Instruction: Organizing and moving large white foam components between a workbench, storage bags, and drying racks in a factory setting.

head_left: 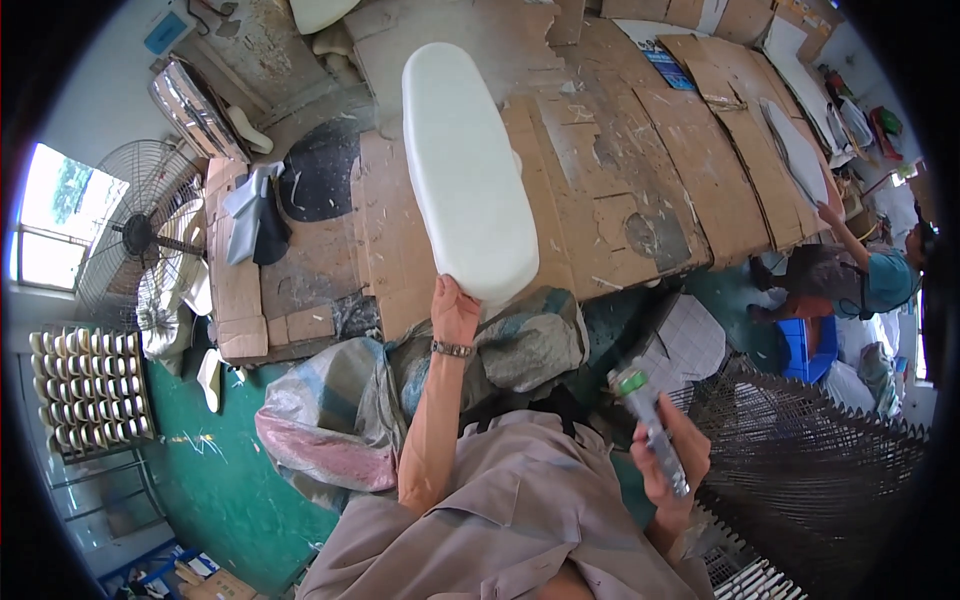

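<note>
Overhead, cardboard-covered workbench [640, 170] above green floor [220, 490].

Workbench [640, 210] covered in cardboard sheets [700, 170], white foam pad [462, 170] lying on top

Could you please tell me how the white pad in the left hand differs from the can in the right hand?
The white foam pad is broad, flat and plain white; the spray can is slim, cylindrical, grey with a green cap. The left hand grips the pad's near edge; the right hand wraps the can's body. Both are held up.
</note>
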A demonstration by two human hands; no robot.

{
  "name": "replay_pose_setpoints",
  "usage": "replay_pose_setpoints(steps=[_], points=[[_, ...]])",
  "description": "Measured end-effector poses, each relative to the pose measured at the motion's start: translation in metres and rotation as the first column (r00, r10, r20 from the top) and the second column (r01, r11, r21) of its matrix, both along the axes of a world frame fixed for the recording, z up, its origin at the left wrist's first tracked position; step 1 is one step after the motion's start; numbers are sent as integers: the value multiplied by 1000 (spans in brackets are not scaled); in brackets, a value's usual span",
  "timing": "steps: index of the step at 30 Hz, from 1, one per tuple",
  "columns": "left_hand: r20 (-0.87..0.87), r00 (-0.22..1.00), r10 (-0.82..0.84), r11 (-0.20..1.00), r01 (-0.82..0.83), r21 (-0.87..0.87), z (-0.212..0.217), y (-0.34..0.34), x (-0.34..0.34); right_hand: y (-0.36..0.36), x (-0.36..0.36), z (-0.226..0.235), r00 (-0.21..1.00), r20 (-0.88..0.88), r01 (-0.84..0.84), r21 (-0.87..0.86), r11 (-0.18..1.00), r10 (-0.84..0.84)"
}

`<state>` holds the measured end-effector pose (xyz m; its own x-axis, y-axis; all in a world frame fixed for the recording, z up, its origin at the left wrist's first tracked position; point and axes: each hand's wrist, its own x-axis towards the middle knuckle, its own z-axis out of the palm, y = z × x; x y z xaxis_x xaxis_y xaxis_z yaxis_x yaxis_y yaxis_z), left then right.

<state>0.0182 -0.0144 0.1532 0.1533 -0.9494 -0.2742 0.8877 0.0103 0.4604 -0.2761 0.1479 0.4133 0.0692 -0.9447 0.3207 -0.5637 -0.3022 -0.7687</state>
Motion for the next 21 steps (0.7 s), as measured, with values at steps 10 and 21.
replay_pose_setpoints(steps=[10,21], points=[[42,999,-6,993,11,-117,-28,-1,14,12,-11,0,969,104,-240,152,959,226],[-38,998,-53,983,45,-179,-29,-2,12,31,-33,9,993,57,-112,291,950,100]])
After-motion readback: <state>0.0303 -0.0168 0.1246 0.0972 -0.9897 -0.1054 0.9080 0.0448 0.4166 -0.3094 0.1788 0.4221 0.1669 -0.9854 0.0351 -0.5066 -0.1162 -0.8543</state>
